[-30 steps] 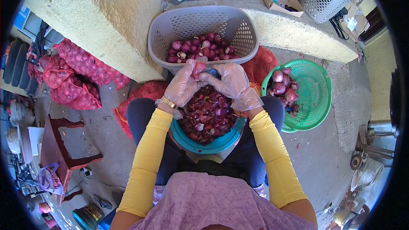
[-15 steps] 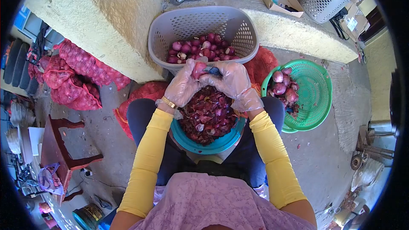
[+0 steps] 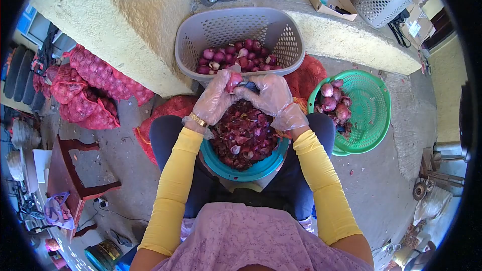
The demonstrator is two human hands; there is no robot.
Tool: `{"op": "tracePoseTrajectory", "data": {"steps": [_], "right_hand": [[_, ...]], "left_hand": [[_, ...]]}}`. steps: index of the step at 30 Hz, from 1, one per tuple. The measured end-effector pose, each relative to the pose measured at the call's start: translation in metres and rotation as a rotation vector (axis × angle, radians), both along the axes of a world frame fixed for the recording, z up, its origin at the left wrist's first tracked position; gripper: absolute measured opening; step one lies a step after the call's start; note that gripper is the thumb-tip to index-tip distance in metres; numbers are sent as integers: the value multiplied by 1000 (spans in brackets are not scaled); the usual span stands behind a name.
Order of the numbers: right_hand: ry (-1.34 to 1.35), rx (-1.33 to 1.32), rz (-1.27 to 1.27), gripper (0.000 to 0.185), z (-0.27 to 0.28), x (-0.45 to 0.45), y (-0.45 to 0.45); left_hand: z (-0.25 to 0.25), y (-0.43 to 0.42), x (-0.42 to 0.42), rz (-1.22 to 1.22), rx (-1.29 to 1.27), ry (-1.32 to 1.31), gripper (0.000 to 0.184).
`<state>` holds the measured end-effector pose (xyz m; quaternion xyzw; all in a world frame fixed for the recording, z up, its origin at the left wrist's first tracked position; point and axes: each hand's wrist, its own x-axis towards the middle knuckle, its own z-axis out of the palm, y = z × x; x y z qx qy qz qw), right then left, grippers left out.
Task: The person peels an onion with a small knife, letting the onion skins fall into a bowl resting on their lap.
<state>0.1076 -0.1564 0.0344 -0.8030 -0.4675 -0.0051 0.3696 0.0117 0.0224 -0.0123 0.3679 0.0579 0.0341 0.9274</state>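
My left hand [image 3: 213,101], in a clear plastic glove, grips a red onion [image 3: 234,81] between thumb and fingers. My right hand [image 3: 271,95], gloved the same way, is closed around a small dark-handled knife [image 3: 251,87] against the onion's right side; its blade is hidden. Below both hands, between my knees, stands a teal basin [image 3: 246,174] heaped with loose onion skins [image 3: 243,138]. Just beyond my hands is a grey perforated basket [image 3: 226,20] containing several peeled red onions [image 3: 241,55].
At right, a green colander [image 3: 374,113] holds unpeeled onions [image 3: 334,101]. Red mesh sacks of onions [image 3: 83,90] lie at left, and another sack [image 3: 306,78] sits behind the grey basket. A wooden piece of furniture [image 3: 73,180] is at lower left. Low wall [image 3: 351,42] behind.
Both hands shift slightly, the right one a little leftward and closer to the onion. The onion and the dark-handled knife stay in my grip.
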Motion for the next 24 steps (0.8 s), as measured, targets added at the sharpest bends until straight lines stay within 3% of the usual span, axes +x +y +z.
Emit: {"op": "tracePoseTrajectory", "data": {"steps": [5,7,24], "right_hand": [[2,-16,31,41,-1,2,-1],[65,129,49,42,-4,3,-1],[18,67,6,41,1,2,-1]], "left_hand": [[6,-1,2,-22,-31,-14,50],[7,0,3,-4,-47,-4,48],[8,-2,3,15,-143,40,60]]}}
